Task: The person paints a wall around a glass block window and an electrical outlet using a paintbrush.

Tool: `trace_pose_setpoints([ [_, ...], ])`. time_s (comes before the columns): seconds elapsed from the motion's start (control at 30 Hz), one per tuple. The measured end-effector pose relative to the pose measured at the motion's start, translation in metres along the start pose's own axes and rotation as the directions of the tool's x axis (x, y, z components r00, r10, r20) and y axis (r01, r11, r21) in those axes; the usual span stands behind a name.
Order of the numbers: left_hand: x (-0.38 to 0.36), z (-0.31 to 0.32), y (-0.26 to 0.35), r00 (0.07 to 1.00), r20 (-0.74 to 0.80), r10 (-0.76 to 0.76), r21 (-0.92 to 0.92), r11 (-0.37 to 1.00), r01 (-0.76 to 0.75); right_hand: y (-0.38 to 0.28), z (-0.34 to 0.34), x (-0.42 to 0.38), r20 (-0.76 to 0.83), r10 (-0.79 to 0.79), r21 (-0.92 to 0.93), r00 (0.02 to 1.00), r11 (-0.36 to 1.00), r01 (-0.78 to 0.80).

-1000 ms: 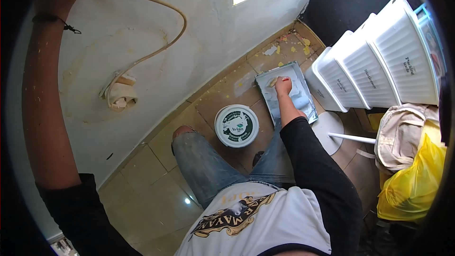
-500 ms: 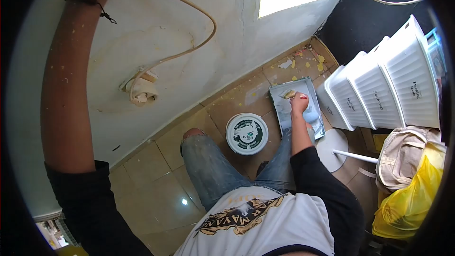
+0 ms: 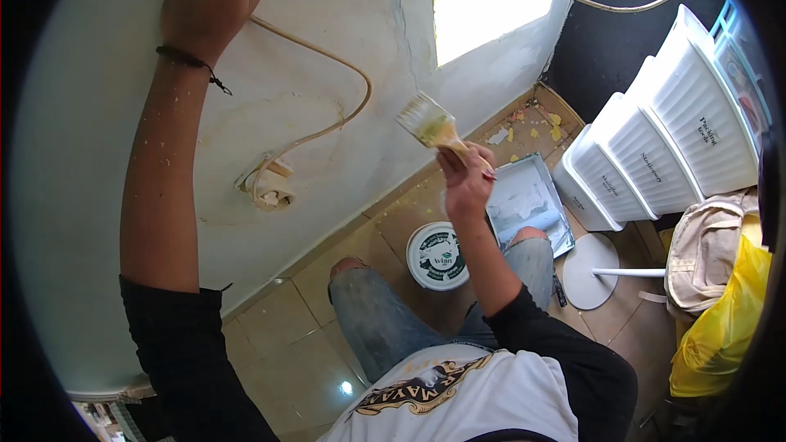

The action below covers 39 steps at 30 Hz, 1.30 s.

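Observation:
My right hand (image 3: pixel 468 178) grips the handle of a wide paintbrush (image 3: pixel 430 121). Its pale bristles point up and left, close in front of the wall, and yellowish-green paint marks its base. High on the wall at the left is my left hand (image 3: pixel 209 4), its fingertips cut off by the frame edge. A beige cable (image 3: pixel 348 115) runs from beside that hand down to a hanging wall socket (image 3: pixel 270 187); whether the hand grips the cable is hidden. Below the brush lies a paint tray (image 3: pixel 524 188) with whitish paint inside.
A lidded paint bucket (image 3: pixel 436 258) stands between my knees, partly behind my right forearm. White storage bins (image 3: pixel 647 155) are stacked at the right, near a round white stand base (image 3: pixel 588 270), a beige bag (image 3: pixel 708 254) and a yellow plastic bag (image 3: pixel 720 327). Paint flakes (image 3: pixel 532 127) litter the corner floor.
My right hand has lifted the paintbrush out of the tray, up and left toward the wall. The view has shifted, bringing more of my left hand into sight.

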<state>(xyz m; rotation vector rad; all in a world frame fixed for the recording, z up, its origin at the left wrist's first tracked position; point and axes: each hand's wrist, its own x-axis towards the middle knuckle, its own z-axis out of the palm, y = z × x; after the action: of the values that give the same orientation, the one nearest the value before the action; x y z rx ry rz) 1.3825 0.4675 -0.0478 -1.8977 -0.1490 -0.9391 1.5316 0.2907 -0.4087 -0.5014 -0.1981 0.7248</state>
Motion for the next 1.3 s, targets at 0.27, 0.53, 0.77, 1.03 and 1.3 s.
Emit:
trace_pose_setpoints([
  [0.27,0.003,0.003,0.001,0.998,-0.057,0.033,-0.050,0.998,-0.036,0.067,-0.023,-0.009,-0.159,0.070,-0.116,0.985,0.989,-0.089],
  [0.53,0.001,-0.003,0.000,0.999,-0.017,0.050,0.039,0.998,-0.049,0.040,0.059,0.015,-0.202,-0.035,-0.200,0.979,0.980,-0.006],
  [0.77,0.000,-0.003,-0.002,0.994,-0.018,0.110,0.128,0.986,-0.107,-0.006,0.085,0.020,0.103,-0.211,0.011,0.972,0.977,0.211],
  [1.03,-0.001,0.000,-0.002,0.991,-0.112,0.070,0.023,0.997,-0.068,0.084,-0.055,0.014,-0.279,0.049,-0.274,0.959,0.953,-0.128],
  [1.3,-0.003,0.000,-0.003,0.989,-0.131,0.066,0.007,0.998,-0.065,0.049,0.050,0.015,-0.232,-0.016,-0.314,0.973,0.948,-0.059],
])
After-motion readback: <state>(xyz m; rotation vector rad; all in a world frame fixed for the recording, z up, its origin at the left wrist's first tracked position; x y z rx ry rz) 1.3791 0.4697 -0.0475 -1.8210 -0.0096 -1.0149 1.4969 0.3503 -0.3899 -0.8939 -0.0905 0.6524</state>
